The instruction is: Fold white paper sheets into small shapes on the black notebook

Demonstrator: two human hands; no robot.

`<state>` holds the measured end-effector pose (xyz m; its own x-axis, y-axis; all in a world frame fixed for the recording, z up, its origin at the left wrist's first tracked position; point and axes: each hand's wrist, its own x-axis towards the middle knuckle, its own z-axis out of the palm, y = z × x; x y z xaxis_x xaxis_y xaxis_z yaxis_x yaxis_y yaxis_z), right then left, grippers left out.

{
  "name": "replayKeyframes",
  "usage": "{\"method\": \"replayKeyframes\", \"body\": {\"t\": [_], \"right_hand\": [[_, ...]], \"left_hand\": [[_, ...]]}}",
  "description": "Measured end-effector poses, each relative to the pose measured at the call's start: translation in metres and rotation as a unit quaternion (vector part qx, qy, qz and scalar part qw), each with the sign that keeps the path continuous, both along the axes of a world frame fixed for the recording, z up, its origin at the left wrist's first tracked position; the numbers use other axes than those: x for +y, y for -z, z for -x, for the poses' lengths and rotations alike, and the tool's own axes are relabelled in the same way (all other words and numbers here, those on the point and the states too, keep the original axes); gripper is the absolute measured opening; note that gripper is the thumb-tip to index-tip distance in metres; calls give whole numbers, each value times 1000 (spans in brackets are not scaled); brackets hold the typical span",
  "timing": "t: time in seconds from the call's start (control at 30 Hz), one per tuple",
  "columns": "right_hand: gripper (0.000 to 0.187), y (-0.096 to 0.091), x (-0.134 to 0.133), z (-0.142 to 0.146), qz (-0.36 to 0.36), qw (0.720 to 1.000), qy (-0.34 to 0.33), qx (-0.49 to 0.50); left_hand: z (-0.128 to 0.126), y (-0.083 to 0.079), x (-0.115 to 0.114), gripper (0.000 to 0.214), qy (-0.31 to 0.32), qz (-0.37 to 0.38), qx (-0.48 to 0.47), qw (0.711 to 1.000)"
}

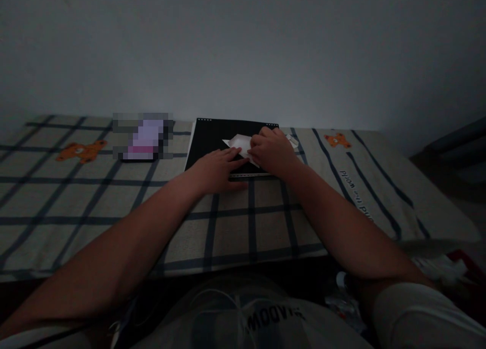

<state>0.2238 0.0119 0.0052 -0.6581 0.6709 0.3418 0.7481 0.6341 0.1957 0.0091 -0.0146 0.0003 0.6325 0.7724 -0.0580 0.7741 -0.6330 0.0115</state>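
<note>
A piece of folded white paper [240,142] lies on a black notebook [208,136] with dotted edges. My left hand [218,169] rests flat with its fingers spread, the fingertips on the paper's near left edge. Curled over the paper's right side is my right hand [272,149], its fingers closed on that edge. Part of the paper is hidden under both hands. Just beyond my right hand, a crumpled white piece [292,140] shows; I cannot tell whether it belongs to the same sheet.
A checked cloth [114,197] with orange bear prints covers the table. To the left of the notebook lies a phone [146,139], its screen blurred out. A plain grey wall [243,50] rises behind the table. Below the front edge at right are cluttered bags [436,268].
</note>
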Motion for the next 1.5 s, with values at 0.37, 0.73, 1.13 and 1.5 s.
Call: {"method": "replayKeyframes", "body": {"t": [0.37,0.73,1.13,1.5], "right_hand": [[24,-6,-7,4,-23,999,27,-33],[33,9,10,-6,-10,997,76,8],[30,4,5,2,-39,997,72,-13],[24,-3,-7,3,-37,998,24,-37]], "left_hand": [[-2,-3,-4,90,-11,-3,-2,1000],[-1,-3,-2,91,-12,-14,4,1000],[-7,-4,-6,94,-28,-24,4,999],[-10,-5,-9,89,-28,-10,11,1000]]}}
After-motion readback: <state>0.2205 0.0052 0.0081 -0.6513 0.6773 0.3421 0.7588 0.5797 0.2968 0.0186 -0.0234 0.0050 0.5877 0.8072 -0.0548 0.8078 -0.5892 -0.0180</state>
